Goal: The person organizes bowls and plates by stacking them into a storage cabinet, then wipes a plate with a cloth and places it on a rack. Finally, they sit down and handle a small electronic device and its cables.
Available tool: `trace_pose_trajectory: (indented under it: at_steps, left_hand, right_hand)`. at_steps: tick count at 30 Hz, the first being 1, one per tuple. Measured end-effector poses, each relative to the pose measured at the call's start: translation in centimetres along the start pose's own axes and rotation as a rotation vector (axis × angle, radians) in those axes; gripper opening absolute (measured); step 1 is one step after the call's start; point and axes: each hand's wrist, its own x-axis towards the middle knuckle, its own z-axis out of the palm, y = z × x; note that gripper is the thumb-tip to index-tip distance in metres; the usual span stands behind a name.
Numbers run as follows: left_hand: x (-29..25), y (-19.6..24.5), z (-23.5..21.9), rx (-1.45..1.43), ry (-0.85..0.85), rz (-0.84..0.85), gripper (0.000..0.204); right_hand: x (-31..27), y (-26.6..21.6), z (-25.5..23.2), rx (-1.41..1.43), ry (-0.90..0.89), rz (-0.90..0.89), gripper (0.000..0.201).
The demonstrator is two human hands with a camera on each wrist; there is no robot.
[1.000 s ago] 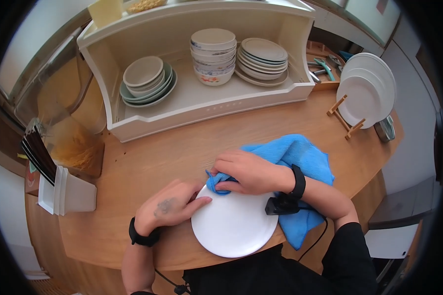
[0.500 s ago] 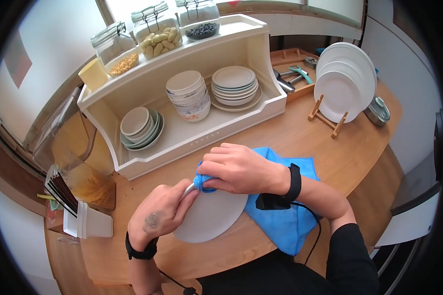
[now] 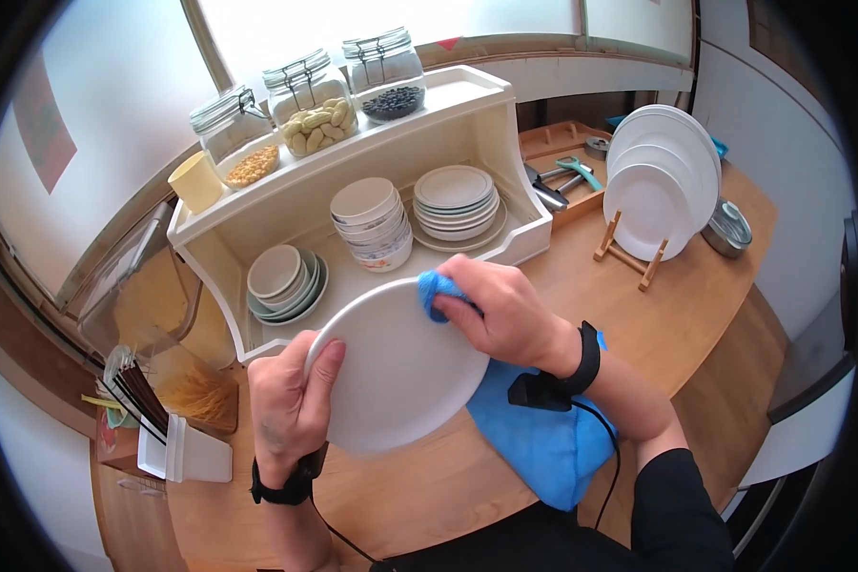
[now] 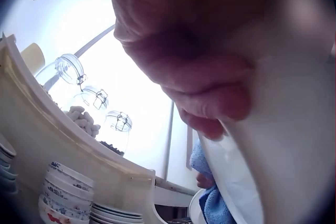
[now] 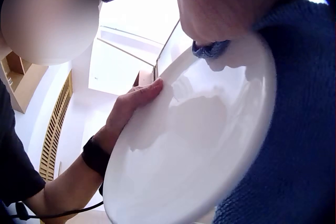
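Observation:
A round white plate (image 3: 405, 372) is held tilted up above the table. My left hand (image 3: 291, 396) grips its left rim, thumb on the near face and fingers behind, as the left wrist view shows. At the upper right rim, my right hand (image 3: 505, 310) pinches the plate's edge through a fold of blue cloth (image 3: 437, 294). The rest of that cloth hangs below the right wrist and lies over the table's front edge. In the right wrist view the plate (image 5: 178, 145) looks glossy, with the cloth (image 5: 252, 182) beside it.
Behind the plate stands a cream shelf (image 3: 462, 95) with stacked bowls (image 3: 367, 224) and small plates (image 3: 456, 200), glass jars (image 3: 310, 105) on top. A wooden rack (image 3: 629, 257) with white plates (image 3: 653, 191) is at right. White containers (image 3: 195, 453) stand at left.
The plate has been raised off the table and tilted up. My left hand has moved up with it, and the right hand with the cloth has shifted right along the rim.

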Motion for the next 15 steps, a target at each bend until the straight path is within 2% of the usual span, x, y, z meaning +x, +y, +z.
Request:
trace_pose_trajectory:
  at_steps: [2,3,4,6,8,10,11,12,14,15]
  left_hand:
    - [-0.4,-0.6,0.6,-0.099,0.210,-0.024,0.022]
    - [-0.5,-0.5,1.0,-0.132,0.298,-0.035,0.027]
    - [-0.4,-0.5,1.9,-0.131,0.300,-0.040,0.027]
    - [0.2,-0.6,3.8,-0.294,0.604,-0.059,0.029]
    - [0.1,-0.9,5.0,-0.271,0.606,-0.068,0.031]
    - [0.2,-1.0,5.9,-0.217,0.510,-0.066,0.030]
    - [0.2,-1.3,5.6,-0.225,0.401,-0.103,0.028]
    - [0.2,-1.7,4.8,-0.224,0.403,-0.105,0.028]
    - [0.1,-2.1,3.2,-0.320,0.157,-0.215,0.027]
    - [0.4,-0.7,2.7,-0.434,0.163,-0.317,0.027]
  right_hand:
    - [-0.4,0.7,0.6,0.063,0.077,0.156,0.012]
    - [-0.5,0.9,1.0,0.069,0.074,0.156,0.012]
    - [-0.7,1.2,1.3,0.130,0.126,0.212,0.012]
    - [-1.0,1.7,1.9,0.245,0.235,0.320,0.012]
    - [-1.2,2.7,2.4,0.291,0.282,0.352,0.014]
    - [-1.3,4.3,2.0,0.235,0.267,0.387,0.015]
    - [-1.1,4.5,1.8,0.209,0.289,0.363,0.016]
    - [-0.9,4.5,1.2,0.211,0.287,0.362,0.016]
    - [-0.5,3.9,-0.2,0.098,0.179,0.322,0.014]
    - [-0.3,3.5,-0.7,0.072,0.142,0.268,0.011]
